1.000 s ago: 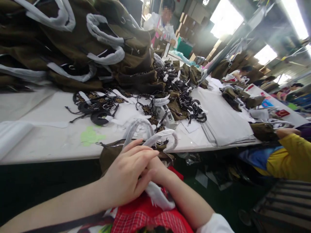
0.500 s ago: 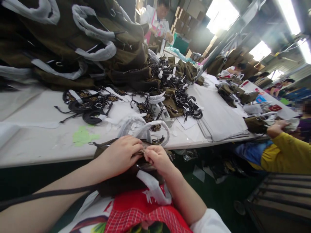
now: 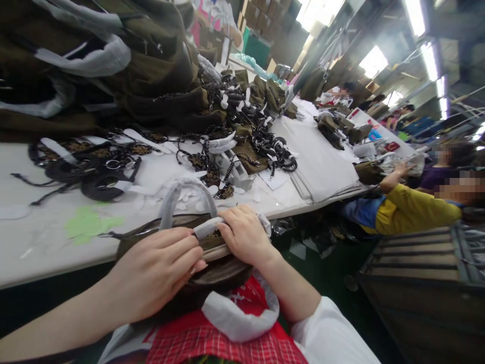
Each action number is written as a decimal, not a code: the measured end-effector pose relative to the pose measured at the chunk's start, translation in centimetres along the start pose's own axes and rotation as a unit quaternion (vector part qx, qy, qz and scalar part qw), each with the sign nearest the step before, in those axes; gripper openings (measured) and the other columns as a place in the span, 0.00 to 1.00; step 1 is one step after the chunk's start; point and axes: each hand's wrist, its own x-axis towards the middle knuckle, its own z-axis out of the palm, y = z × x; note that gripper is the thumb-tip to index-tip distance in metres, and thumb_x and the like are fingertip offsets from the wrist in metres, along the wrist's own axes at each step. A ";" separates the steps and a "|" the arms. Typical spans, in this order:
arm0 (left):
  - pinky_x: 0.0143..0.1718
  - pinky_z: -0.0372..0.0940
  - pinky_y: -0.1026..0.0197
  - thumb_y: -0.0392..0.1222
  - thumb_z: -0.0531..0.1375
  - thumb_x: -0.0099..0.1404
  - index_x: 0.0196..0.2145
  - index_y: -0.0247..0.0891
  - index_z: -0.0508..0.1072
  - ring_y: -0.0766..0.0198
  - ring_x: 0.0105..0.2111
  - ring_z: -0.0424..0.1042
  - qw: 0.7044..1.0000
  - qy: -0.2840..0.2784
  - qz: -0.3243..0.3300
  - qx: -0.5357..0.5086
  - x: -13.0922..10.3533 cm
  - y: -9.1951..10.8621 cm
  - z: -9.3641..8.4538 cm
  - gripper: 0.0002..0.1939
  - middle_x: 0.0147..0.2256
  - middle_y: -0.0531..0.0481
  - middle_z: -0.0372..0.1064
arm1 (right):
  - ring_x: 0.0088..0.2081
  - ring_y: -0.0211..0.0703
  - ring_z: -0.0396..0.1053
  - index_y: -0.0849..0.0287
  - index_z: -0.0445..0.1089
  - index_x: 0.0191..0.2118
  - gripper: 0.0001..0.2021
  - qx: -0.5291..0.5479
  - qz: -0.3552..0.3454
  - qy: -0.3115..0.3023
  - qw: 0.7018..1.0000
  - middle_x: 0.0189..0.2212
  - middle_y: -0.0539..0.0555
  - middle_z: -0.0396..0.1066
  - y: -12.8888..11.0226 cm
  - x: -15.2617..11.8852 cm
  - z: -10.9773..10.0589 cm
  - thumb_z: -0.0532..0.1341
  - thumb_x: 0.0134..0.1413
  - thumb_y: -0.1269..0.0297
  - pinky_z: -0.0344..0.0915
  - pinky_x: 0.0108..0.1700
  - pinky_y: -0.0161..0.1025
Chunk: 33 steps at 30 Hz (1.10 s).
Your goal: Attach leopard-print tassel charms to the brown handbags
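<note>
One long white surface [image 3: 49, 253] runs across your frame from lower left toward upper right, carrying nearly everything else. The biggest load on it is the pile of brown bags [image 3: 162, 55] at upper left, stacked on one another with wrapped white handles sticking out; you cannot see into any of them. At lower right stands a slatted crate [image 3: 417, 268] with dark rails, and the grey contents at its far right are too unclear to identify. White sheets [image 3: 322, 156] lie flat right of centre. Beyond them, at the right, a co-worker's yellow sleeve [image 3: 413, 210] reaches toward another bag.

Your own brown bag [image 3: 220, 270] is at lower centre, between the near edge of the surface and your red apron [image 3: 212, 349]. A pale strip shows along its opening beneath your hands; whatever is inside is hidden. One wrapped handle loops up at its far side, another hangs over the apron.

Just above centre, a tangle of dark straps and chains [image 3: 250, 111] spreads beside the pile. Your left hand [image 3: 159, 268] has its grip curled over the bag's near left side; your right hand [image 3: 244, 232] has its grip closed around a wrapped handle [image 3: 206, 228] over the opening. Smaller still are the green patch [image 3: 89, 222], the coiled black strap [image 3: 100, 184], the grey device [image 3: 233, 169] and, tiniest, white discs [image 3: 185, 194] scattered behind your bag.
</note>
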 end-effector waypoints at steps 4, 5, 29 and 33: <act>0.43 0.69 0.53 0.46 0.43 0.74 0.32 0.40 0.75 0.54 0.39 0.76 0.987 -0.093 -0.128 -0.018 0.0 -2.9 2.4 0.23 0.36 0.45 0.77 | 0.40 0.43 0.67 0.59 0.75 0.37 0.20 0.024 0.046 -0.090 0.995 0.35 0.55 0.75 1.6 -1.6 6.4 0.48 0.72 0.61 0.61 0.47 0.40; 0.40 0.70 0.53 0.48 0.42 0.74 0.32 0.39 0.75 0.54 0.36 0.76 0.974 -0.136 -0.178 -0.031 0.1 -3.6 3.5 0.25 0.35 0.44 0.77 | 0.40 0.44 0.67 0.60 0.76 0.35 0.20 0.017 0.061 -0.088 0.994 0.35 0.56 0.74 1.8 -2.0 7.9 0.49 0.71 0.61 0.61 0.48 0.41; 0.45 0.67 0.50 0.49 0.40 0.73 0.35 0.38 0.76 0.51 0.39 0.77 0.947 -0.188 -0.254 -0.054 0.8 -3.6 5.9 0.27 0.36 0.41 0.78 | 0.46 0.47 0.72 0.60 0.77 0.43 0.11 -0.011 0.308 -0.042 0.950 0.42 0.60 0.76 11.0 3.8 7.6 0.62 0.59 0.61 0.64 0.51 0.39; 0.46 0.68 0.49 0.49 0.39 0.74 0.36 0.38 0.76 0.50 0.40 0.77 0.943 -0.208 -0.257 -0.046 0.8 -3.7 5.8 0.27 0.37 0.42 0.78 | 0.44 0.44 0.72 0.59 0.77 0.42 0.09 -0.007 0.304 -0.009 0.953 0.43 0.58 0.75 11.0 4.0 7.1 0.59 0.61 0.66 0.63 0.52 0.38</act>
